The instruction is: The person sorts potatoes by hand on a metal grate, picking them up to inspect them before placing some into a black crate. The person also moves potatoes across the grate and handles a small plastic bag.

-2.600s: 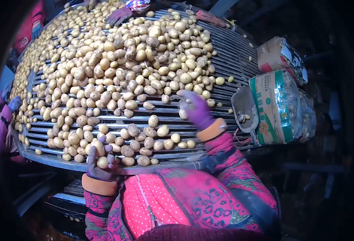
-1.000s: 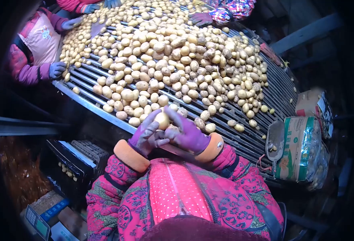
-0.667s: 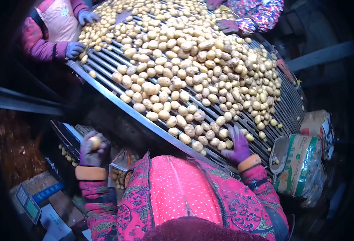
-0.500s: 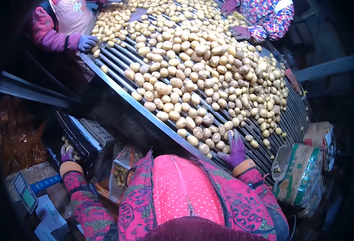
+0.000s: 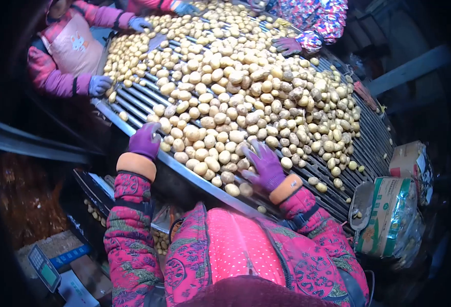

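Potatoes [image 5: 225,97] of mixed sizes lie heaped on a sorting table of dark parallel bars [image 5: 133,97]. My left hand [image 5: 144,140], in a purple glove with greyish fingertips, is at the table's near metal edge beside the closest potatoes. Its fingers are slightly bent and apart, with no potato visible in them. Farther right, my right hand [image 5: 264,168], gloved the same way, rests among potatoes at the near side of the heap. Its fingers are spread, touching potatoes without gripping one.
Across the table, gloved hands [image 5: 100,85] of a person in a rabbit apron and a dark-gloved hand [image 5: 287,46] touch the table or potatoes. A scoop [image 5: 361,207] and a filled carton [image 5: 386,217] stand right. Lower left are a dark crate [image 5: 95,192] and scale display [image 5: 44,267].
My left hand has risen from the dark crate at lower left to the table edge. My right hand has moved left and farther onto the table among the potatoes. The view has shifted slightly.
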### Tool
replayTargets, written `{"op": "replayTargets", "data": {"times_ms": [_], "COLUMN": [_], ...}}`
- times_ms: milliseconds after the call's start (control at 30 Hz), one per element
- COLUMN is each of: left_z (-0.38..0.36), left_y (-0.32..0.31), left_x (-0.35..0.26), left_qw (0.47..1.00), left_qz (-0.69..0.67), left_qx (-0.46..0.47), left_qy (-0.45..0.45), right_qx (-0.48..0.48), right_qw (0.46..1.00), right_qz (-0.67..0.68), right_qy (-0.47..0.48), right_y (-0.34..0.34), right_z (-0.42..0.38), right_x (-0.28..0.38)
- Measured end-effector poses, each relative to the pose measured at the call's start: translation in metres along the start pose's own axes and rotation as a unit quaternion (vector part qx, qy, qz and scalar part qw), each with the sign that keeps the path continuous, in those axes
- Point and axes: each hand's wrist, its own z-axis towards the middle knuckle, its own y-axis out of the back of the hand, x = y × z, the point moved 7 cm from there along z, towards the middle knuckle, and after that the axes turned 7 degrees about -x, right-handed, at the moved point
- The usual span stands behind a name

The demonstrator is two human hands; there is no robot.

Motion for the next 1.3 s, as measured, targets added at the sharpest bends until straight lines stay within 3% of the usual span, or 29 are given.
{"op": "replayTargets", "data": {"times_ms": [67, 133, 200, 333, 400, 467, 533, 567, 600, 700, 800, 900, 1067, 1300], "left_z": [0.016, 0.034, 0.044, 0.06, 0.071, 0.093, 0.124, 0.138, 0.15, 0.161, 0.17, 0.17, 0.166, 0.169], "left_y": [-0.031, -0.032, -0.038, -0.03, -0.049, -0.054, -0.041, -0.047, -0.048, -0.071, -0.076, -0.048, -0.076, -0.087], "left_x": [0.001, -0.01, 0.005, -0.011, -0.001, 0.007, 0.001, 0.008, 0.0, -0.01, -0.005, -0.021, 0.022, 0.022], "left_qw": [0.991, 0.976, 0.97, 0.95, 0.912, 0.918, 0.959, 0.977, 0.985, 0.964, 0.95, 0.958, 0.957, 0.969], "left_qz": [0.077, 0.145, 0.171, 0.187, 0.203, 0.188, 0.136, 0.147, 0.133, 0.184, 0.203, 0.162, 0.167, 0.072], "left_qx": [0.096, 0.152, 0.163, 0.249, 0.356, 0.345, 0.229, 0.141, 0.112, 0.192, 0.235, 0.237, 0.23, 0.219], "left_qy": [0.044, 0.053, 0.048, 0.028, 0.013, 0.045, 0.097, 0.054, 0.003, -0.027, 0.022, 0.032, 0.061, 0.093], "right_qx": [-0.047, -0.068, -0.055, -0.022, -0.011, -0.009, -0.045, -0.042, -0.041, -0.041, -0.032, -0.027, -0.035, -0.012], "right_qw": [0.999, 0.994, 0.988, 0.981, 0.981, 0.98, 0.981, 0.981, 0.98, 0.981, 0.982, 0.981, 0.981, 0.979], "right_qz": [0.012, -0.065, -0.087, -0.103, -0.117, -0.12, -0.125, -0.13, -0.133, -0.128, -0.119, -0.121, -0.121, -0.124], "right_qy": [-0.021, -0.06, -0.119, -0.164, -0.153, -0.156, -0.141, -0.14, -0.142, -0.138, -0.144, -0.151, -0.148, -0.161], "right_y": [0.012, 0.026, 0.026, 0.018, 0.006, -0.004, -0.003, -0.006, -0.007, -0.006, -0.009, -0.007, -0.006, 0.001], "right_z": [-0.029, -0.067, -0.104, -0.114, -0.108, -0.103, -0.101, -0.103, -0.103, -0.101, -0.103, -0.1, -0.1, -0.097], "right_x": [-0.035, -0.071, -0.1, -0.098, -0.098, -0.1, -0.096, -0.098, -0.098, -0.098, -0.1, -0.096, -0.095, -0.092]}}
